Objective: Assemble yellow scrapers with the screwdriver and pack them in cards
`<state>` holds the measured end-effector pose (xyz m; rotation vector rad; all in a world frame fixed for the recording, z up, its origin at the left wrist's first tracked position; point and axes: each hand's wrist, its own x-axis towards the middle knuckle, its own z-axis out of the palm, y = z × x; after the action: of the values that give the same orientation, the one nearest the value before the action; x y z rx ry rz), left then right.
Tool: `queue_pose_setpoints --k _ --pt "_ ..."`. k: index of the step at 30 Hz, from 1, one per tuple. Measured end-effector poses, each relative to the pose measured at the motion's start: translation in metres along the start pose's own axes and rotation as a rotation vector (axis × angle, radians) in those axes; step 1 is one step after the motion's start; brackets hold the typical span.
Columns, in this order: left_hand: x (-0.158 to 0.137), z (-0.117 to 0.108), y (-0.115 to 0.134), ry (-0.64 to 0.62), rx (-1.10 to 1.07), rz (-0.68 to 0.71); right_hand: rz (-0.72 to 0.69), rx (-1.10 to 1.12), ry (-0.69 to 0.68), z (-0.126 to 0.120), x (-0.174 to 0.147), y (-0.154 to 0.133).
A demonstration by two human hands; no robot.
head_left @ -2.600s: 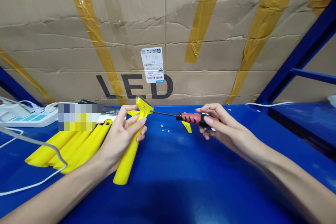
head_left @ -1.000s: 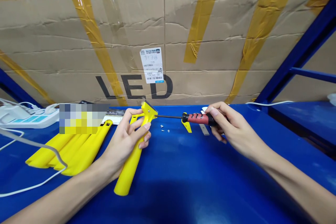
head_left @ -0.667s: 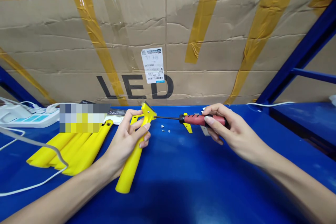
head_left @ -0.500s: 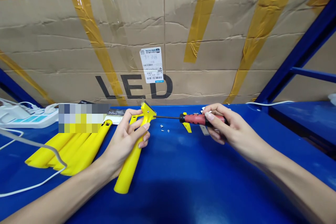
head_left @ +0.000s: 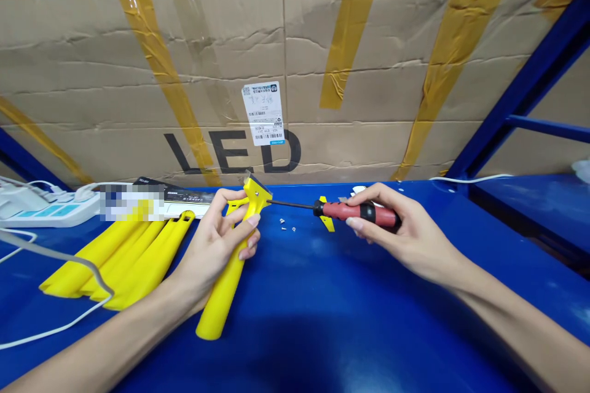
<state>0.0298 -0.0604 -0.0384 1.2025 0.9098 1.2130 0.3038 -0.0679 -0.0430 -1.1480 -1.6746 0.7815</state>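
Note:
My left hand (head_left: 223,236) is wrapped round the handle of a yellow scraper (head_left: 220,301), whose head with a clear, thin edge points up and away from me. A small screw shows in that head. In my right hand (head_left: 402,224) is a red and black screwdriver (head_left: 343,210), gripped by the handle with thumb and fingers. Its thin dark shaft runs left, and the tip meets the side of the scraper head. Below the shaft lie several tiny screws (head_left: 283,228). A flat yellow piece (head_left: 327,223) sits partly behind the screwdriver handle.
Several yellow scraper handles (head_left: 147,258) lie at left beside a black and white package (head_left: 184,196). A white power strip (head_left: 55,212) with cables stands at far left; one white cable (head_left: 59,336) loops over the blue table (head_left: 322,331). A taped cardboard box (head_left: 221,73) stands behind.
My right fingers have shifted along the screwdriver handle, nearer the shaft, and more of its rear end shows. The tip stays at the scraper head. My left hand keeps its hold.

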Motion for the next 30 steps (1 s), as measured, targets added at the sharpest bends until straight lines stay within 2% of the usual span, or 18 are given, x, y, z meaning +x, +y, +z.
queue_pose_setpoints --k 7,12,17,23,30 --pt "-0.003 0.001 -0.001 -0.02 0.008 -0.035 0.175 0.223 0.087 0.008 -0.001 -0.003" --pt "-0.001 0.003 0.002 -0.001 -0.089 -0.104 0.249 0.338 0.12 0.006 0.001 0.003" --pt "0.0 0.003 0.004 -0.012 -0.174 -0.171 0.14 0.302 0.201 -0.003 0.003 0.005" --pt "0.001 0.0 -0.002 -0.051 -0.257 -0.259 0.033 0.265 0.147 -0.003 -0.002 0.001" --pt "0.001 0.001 -0.001 -0.044 -0.287 -0.3 0.006 0.22 0.147 -0.001 -0.003 0.0"
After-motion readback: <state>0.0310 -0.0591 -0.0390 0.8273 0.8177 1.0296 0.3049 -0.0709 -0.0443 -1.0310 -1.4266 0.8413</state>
